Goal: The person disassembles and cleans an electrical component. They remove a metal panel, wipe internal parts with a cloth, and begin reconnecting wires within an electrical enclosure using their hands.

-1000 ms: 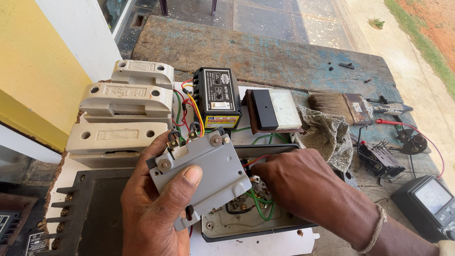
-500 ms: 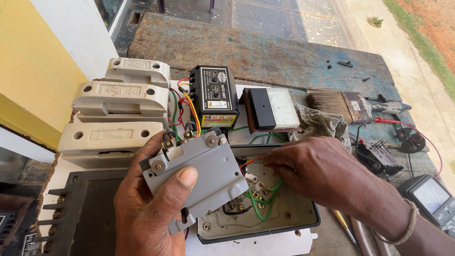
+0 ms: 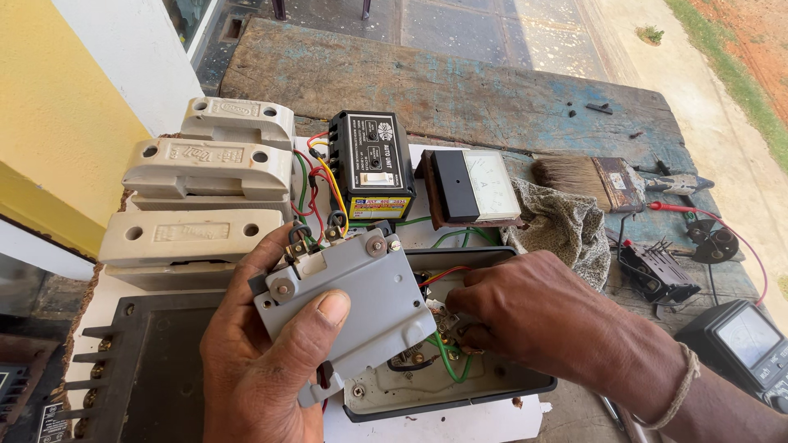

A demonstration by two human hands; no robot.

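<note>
At the top of your frame a weathered wooden bench [image 3: 460, 82] lies in bright sun; a yellow wall [image 3: 57, 123] fills the upper left, paved ground [image 3: 492, 20] and red earth [image 3: 747, 41] the upper right.

The cover plate [image 3: 349, 299] is plain grey, the wires [image 3: 447, 361] under it green and red, the porcelain fuse blocks [image 3: 201, 197] cream, the control unit [image 3: 371, 164] black with a yellow strip, the cloth [image 3: 566, 226] mottled grey-brown, and the table [image 3: 460, 90] weathered blue-grey.
</note>
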